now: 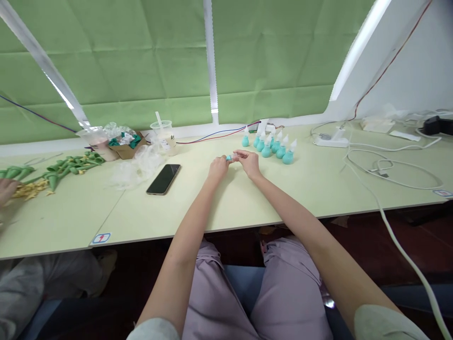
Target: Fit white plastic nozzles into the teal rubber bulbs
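**Bare forearms [189,231] reach from a lilac-trousered lap [286,293] to a small teal-and-clear piece [229,157] between two hands**

Beyond the person's lap, green cloth [269,56] fills the background behind a pale yellow-green table [240,203]. A long white cable [403,241] loops over the table's right side and drops past its front edge, with a white power strip [331,140] farther back.

At the far left, another person's hand [6,189] is beside green cone-shaped pieces [67,165] and yellow bits [33,190]. Crumpled clear plastic [130,167] lies near a cardboard box [132,151] of green and white scraps; a plastic cup with a straw [166,141] stands beside it.

Teal bulbs with clear pointed tips [288,156] stand upright in a cluster beyond the right hand [248,163]. A dark-screened smartphone [163,179] lies flat to the left of the left hand [218,168].

The left hand is curled around the piece's teal end, above the middle of the table. The right hand's thumb and fingers are drawn close together at its clear end; whether they grip it cannot be told.
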Demonstrator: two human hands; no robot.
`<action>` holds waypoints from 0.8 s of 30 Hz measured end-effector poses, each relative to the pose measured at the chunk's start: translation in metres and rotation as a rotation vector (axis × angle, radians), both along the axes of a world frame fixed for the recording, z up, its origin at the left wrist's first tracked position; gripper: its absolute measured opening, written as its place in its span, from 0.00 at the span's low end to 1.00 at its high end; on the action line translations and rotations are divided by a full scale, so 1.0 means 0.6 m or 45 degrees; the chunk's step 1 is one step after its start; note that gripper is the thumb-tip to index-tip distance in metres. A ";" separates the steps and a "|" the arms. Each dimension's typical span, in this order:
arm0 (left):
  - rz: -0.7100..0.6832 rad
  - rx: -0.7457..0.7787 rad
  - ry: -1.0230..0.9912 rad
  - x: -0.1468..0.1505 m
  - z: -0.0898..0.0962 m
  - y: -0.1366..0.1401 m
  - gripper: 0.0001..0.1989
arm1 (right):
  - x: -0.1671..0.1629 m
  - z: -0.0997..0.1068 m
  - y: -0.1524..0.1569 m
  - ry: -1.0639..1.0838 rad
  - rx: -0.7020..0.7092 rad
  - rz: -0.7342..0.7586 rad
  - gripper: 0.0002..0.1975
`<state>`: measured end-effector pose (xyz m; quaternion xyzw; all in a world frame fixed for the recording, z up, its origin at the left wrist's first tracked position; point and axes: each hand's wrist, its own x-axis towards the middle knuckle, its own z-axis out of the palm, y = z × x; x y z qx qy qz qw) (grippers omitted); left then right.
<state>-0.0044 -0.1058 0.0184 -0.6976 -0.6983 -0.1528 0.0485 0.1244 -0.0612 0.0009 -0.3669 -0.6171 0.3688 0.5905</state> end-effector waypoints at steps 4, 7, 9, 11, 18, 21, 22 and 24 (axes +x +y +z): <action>-0.048 0.033 0.122 -0.004 -0.001 -0.004 0.20 | 0.005 -0.001 0.008 -0.004 -0.028 0.208 0.15; -0.116 0.074 0.241 -0.014 -0.003 -0.006 0.21 | 0.006 -0.003 0.008 -0.022 -0.074 0.322 0.19; -0.117 0.085 0.282 -0.018 -0.005 -0.005 0.20 | 0.005 -0.003 0.005 -0.050 -0.124 0.326 0.20; -0.091 0.086 0.277 -0.020 -0.007 -0.003 0.18 | 0.003 -0.003 0.003 -0.076 -0.127 0.295 0.18; 0.040 0.036 0.171 -0.005 -0.011 0.003 0.19 | -0.007 -0.006 -0.007 -0.062 -0.112 -0.003 0.17; 0.083 0.045 0.129 0.004 -0.009 0.003 0.21 | -0.018 -0.003 -0.019 -0.064 -0.071 -0.076 0.15; 0.086 0.052 0.104 0.005 -0.009 0.003 0.21 | -0.022 -0.002 -0.022 -0.054 -0.053 -0.072 0.14; 0.093 0.088 0.006 0.001 -0.011 0.004 0.22 | -0.024 0.001 -0.022 -0.006 0.008 -0.036 0.13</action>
